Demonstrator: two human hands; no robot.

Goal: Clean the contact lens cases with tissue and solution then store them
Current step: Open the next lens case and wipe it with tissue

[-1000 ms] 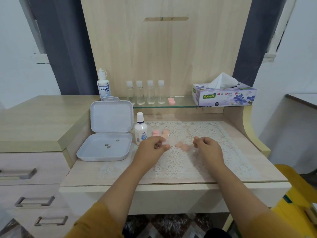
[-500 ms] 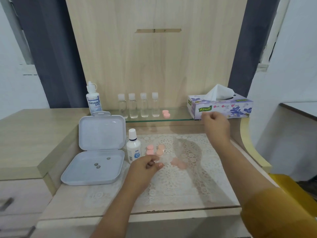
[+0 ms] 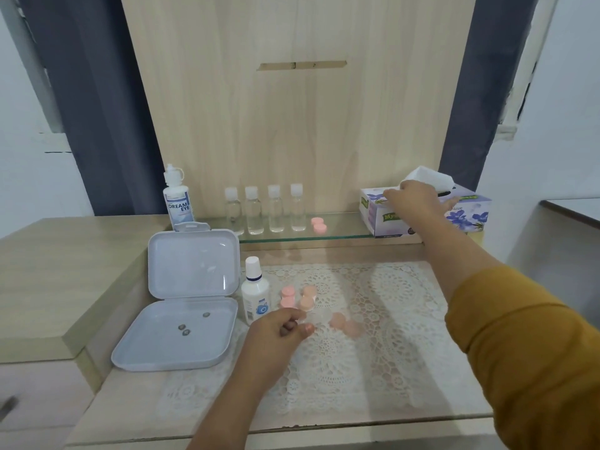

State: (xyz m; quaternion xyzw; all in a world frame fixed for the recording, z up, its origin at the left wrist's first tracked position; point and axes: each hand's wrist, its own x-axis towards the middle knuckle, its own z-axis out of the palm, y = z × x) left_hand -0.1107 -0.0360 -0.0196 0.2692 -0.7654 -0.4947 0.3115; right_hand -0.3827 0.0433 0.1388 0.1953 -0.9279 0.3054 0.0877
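Observation:
My left hand (image 3: 279,331) pinches a clear contact lens case (image 3: 319,317) just above the lace mat (image 3: 389,319). Two loose pink caps (image 3: 344,323) lie right of it. Two closed pink cases (image 3: 298,297) stand behind my left hand, next to the small solution bottle (image 3: 255,292). My right hand (image 3: 414,198) is stretched out over the tissue box (image 3: 467,216) on the right. Its fingers are extended and touch the foot of the white tissue (image 3: 428,177) sticking out of the box. Another pink case (image 3: 318,224) sits on the glass shelf.
An open white storage box (image 3: 156,349) holding three small dark round items lies at the left. A Dream Eye bottle (image 3: 179,198) and several small clear bottles (image 3: 264,209) stand on the glass shelf (image 3: 344,227) at the back. A raised cabinet top lies to the left.
My right hand left the mat, rose and travelled back right to the tissue box. My left hand kept hold of the clear case and stayed near the solution bottle.

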